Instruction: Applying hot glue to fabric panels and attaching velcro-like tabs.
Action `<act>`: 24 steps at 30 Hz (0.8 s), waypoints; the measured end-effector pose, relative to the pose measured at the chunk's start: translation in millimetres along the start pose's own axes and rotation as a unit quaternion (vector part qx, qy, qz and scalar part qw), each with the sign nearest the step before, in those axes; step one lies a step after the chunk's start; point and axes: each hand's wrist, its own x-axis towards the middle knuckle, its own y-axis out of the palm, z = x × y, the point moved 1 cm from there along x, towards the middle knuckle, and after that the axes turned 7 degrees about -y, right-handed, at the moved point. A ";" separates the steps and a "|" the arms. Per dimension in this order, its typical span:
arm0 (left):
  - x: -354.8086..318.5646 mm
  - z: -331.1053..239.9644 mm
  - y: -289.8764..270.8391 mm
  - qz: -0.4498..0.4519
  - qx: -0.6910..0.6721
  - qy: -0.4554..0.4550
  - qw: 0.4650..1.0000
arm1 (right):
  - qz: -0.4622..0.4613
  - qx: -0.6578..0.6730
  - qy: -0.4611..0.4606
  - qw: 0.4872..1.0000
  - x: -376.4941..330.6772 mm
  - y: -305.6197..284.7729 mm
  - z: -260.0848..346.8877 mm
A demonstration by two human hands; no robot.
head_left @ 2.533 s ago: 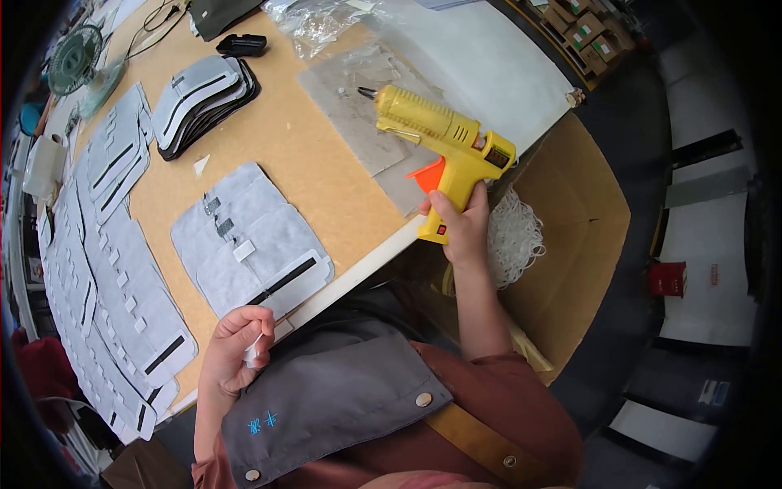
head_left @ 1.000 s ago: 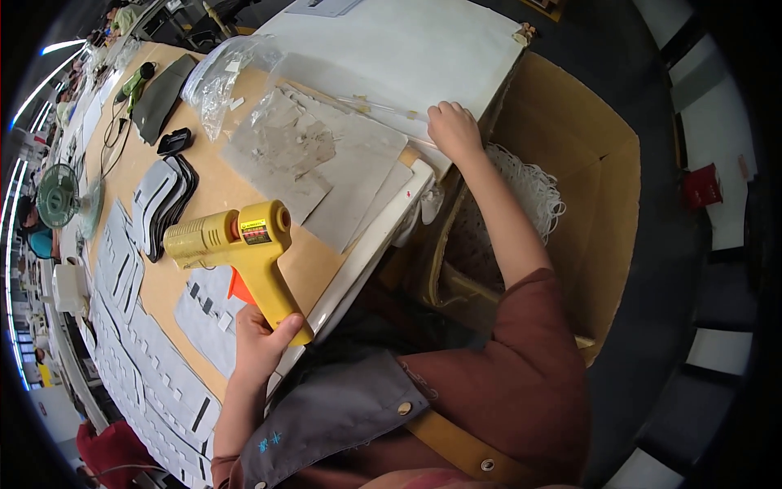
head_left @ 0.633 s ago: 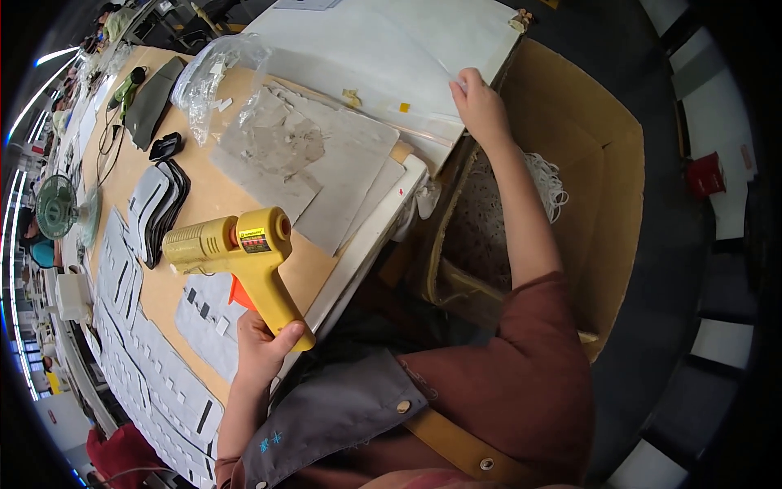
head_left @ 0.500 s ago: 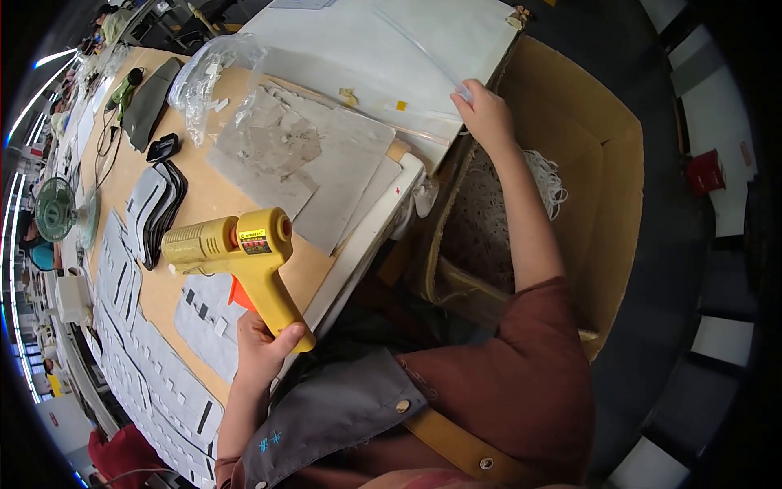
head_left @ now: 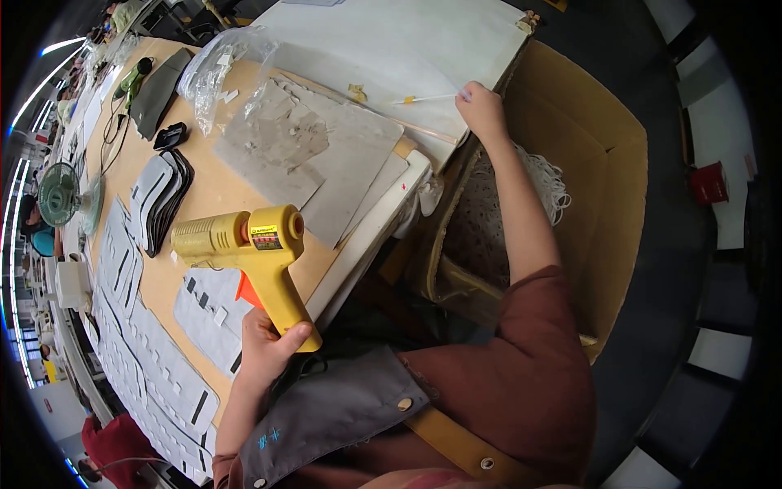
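Observation:
My left hand (head_left: 270, 349) is wrapped round the lower handle of a yellow glue gun (head_left: 278, 273) with an orange trigger (head_left: 249, 289). The gun is held above the front of the table, its nozzle end to the left. Out to the far right, my right hand (head_left: 484, 112) pinches a clear glue stick (head_left: 436, 99) over the white tabletop's right edge; part of the stick is faint or blurred. Grey cut pieces with black strips and white tabs (head_left: 204, 306) lie under and left of the gun. Behind it stands a stack of grey shaped pieces (head_left: 165, 191).
A deep cardboard box (head_left: 607, 196) with white cord-like loops (head_left: 544, 183) stands under my right forearm. Worn grey boards (head_left: 342, 163), a clear plastic bag (head_left: 216, 77) and a black holder (head_left: 171, 136) lie on the table. A green fan (head_left: 59, 194) is at the far left.
The glue stick in my right hand has swung from pointing away to pointing left. My left hand and the glue gun have shifted slightly right in view.

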 end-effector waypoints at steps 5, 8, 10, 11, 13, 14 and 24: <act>0.2 0.5 -0.1 0.008 -0.003 -0.001 1.000 | -0.057 0.062 -0.016 0.996 0.7 -4.6 -1.8; -0.1 1.6 -0.4 0.016 0.001 0.001 1.000 | -0.106 0.268 0.058 0.956 -7.0 -40.5 7.1; -0.1 2.4 -0.1 0.015 0.000 0.000 1.000 | -0.100 0.449 0.130 0.878 -15.7 -65.7 28.1; 0.7 1.7 0.4 0.018 0.003 0.000 1.000 | -0.122 0.531 0.057 0.836 -21.1 -77.1 42.5; 1.4 -2.1 2.2 0.021 0.007 -0.004 1.000 | -0.137 0.608 -0.018 0.782 -35.5 -95.4 71.8; 0.9 -2.7 3.5 0.022 0.013 -0.009 1.000 | -0.130 0.629 0.003 0.766 -43.8 -99.1 87.7; -2.0 -6.5 9.0 0.035 0.059 0.025 0.997 | 0.096 0.721 -0.110 0.678 -145.1 -95.7 171.8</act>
